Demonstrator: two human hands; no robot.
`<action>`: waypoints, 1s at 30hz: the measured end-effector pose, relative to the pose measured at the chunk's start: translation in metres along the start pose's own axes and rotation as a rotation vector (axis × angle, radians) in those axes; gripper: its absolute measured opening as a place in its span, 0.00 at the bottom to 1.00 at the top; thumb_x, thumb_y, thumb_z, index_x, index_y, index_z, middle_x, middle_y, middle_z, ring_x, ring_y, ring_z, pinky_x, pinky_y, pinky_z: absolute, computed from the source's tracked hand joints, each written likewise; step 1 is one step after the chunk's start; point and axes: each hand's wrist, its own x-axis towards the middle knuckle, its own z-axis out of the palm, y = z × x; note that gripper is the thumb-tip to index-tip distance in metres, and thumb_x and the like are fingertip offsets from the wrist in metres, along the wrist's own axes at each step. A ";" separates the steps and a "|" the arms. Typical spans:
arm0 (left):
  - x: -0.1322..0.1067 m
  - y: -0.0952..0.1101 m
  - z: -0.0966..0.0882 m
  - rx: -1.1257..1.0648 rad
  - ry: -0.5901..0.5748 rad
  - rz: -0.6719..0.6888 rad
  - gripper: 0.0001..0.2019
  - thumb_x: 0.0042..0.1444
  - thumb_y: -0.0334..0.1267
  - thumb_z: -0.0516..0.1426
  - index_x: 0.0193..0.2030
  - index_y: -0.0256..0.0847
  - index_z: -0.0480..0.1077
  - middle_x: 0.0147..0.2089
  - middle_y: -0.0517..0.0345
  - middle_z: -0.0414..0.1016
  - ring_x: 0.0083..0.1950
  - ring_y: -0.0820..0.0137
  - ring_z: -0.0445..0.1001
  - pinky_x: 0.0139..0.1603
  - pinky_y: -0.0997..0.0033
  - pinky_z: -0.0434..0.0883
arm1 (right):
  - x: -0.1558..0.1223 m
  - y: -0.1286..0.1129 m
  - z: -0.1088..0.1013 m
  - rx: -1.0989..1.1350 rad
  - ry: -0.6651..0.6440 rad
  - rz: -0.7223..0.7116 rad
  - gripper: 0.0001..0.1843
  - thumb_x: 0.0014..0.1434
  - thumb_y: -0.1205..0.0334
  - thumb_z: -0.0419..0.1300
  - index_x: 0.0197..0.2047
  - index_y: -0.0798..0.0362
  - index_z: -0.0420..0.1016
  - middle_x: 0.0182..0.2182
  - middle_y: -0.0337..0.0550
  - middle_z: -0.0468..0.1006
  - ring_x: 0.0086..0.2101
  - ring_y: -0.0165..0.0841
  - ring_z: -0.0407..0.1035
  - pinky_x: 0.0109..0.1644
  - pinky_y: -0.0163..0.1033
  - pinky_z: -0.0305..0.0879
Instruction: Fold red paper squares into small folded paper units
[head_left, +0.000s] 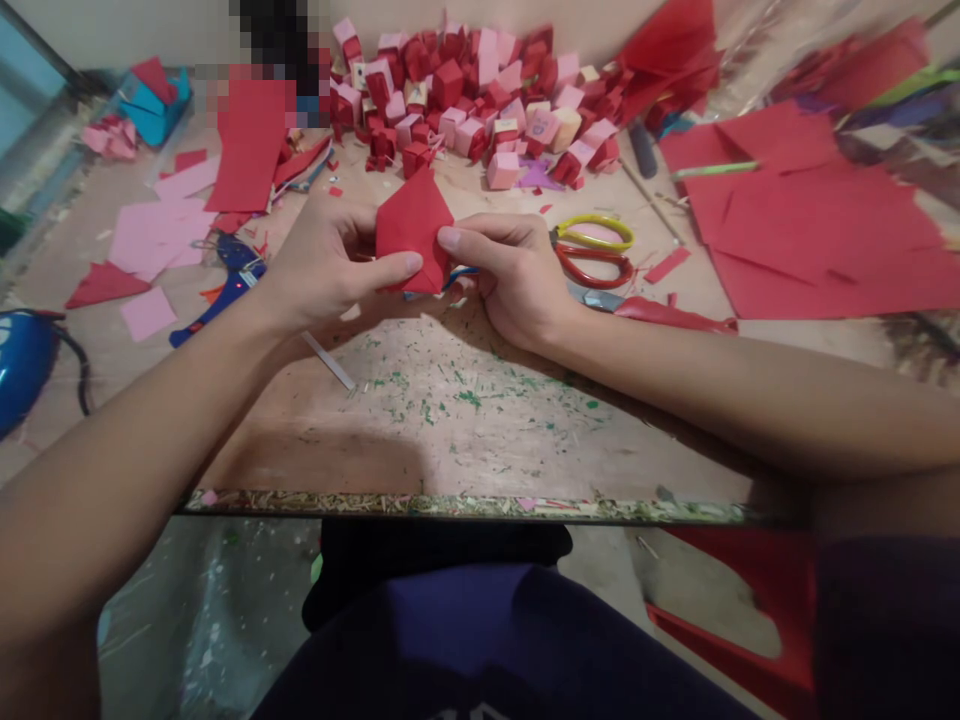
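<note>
The left hand and right hand pinch the folded paper by its sides; it's light, maybe stiffish, so hold the edges gently.

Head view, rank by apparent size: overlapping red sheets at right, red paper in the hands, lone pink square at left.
1. Red sheets, as a group
2. Held red paper
3. Pink square

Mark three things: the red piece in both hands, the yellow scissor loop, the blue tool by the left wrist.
Red piece [415, 226]: head view, middle of its front.
Yellow scissor loop [598, 218]: head view, upper rim.
Blue tool [225, 297]: head view, its body.
</note>
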 end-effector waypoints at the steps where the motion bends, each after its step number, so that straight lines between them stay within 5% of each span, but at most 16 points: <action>1: 0.000 0.000 0.000 -0.001 -0.005 -0.006 0.11 0.54 0.47 0.73 0.35 0.44 0.84 0.38 0.57 0.87 0.39 0.60 0.83 0.43 0.56 0.86 | 0.000 0.000 0.000 0.006 -0.001 0.006 0.14 0.60 0.51 0.77 0.33 0.52 0.84 0.29 0.41 0.82 0.29 0.32 0.75 0.30 0.36 0.75; 10: -0.005 0.004 0.008 -0.101 0.013 -0.076 0.11 0.53 0.44 0.74 0.38 0.42 0.84 0.39 0.54 0.87 0.41 0.57 0.85 0.42 0.53 0.87 | 0.003 -0.002 0.000 -0.040 0.053 0.007 0.17 0.57 0.47 0.78 0.35 0.51 0.82 0.32 0.40 0.82 0.32 0.33 0.77 0.28 0.33 0.74; 14: -0.004 0.000 0.008 -0.156 -0.009 -0.134 0.13 0.53 0.47 0.75 0.40 0.43 0.85 0.40 0.53 0.87 0.41 0.56 0.85 0.39 0.50 0.88 | 0.007 0.001 -0.002 -0.106 0.092 -0.051 0.12 0.62 0.53 0.75 0.35 0.51 0.83 0.33 0.38 0.83 0.34 0.31 0.79 0.30 0.32 0.74; 24: 0.005 -0.004 -0.004 -0.073 0.109 -0.009 0.17 0.51 0.57 0.76 0.39 0.50 0.83 0.39 0.55 0.87 0.52 0.49 0.86 0.49 0.47 0.86 | 0.003 -0.002 0.002 -0.129 0.052 -0.126 0.03 0.62 0.62 0.73 0.38 0.52 0.85 0.35 0.38 0.87 0.36 0.32 0.81 0.40 0.36 0.81; 30: 0.007 -0.012 -0.001 -0.068 0.153 0.035 0.20 0.52 0.57 0.76 0.41 0.46 0.83 0.36 0.54 0.85 0.46 0.53 0.86 0.49 0.46 0.86 | 0.002 -0.004 0.005 -0.119 0.093 -0.073 0.03 0.61 0.67 0.71 0.40 0.53 0.86 0.36 0.38 0.87 0.37 0.33 0.82 0.39 0.36 0.81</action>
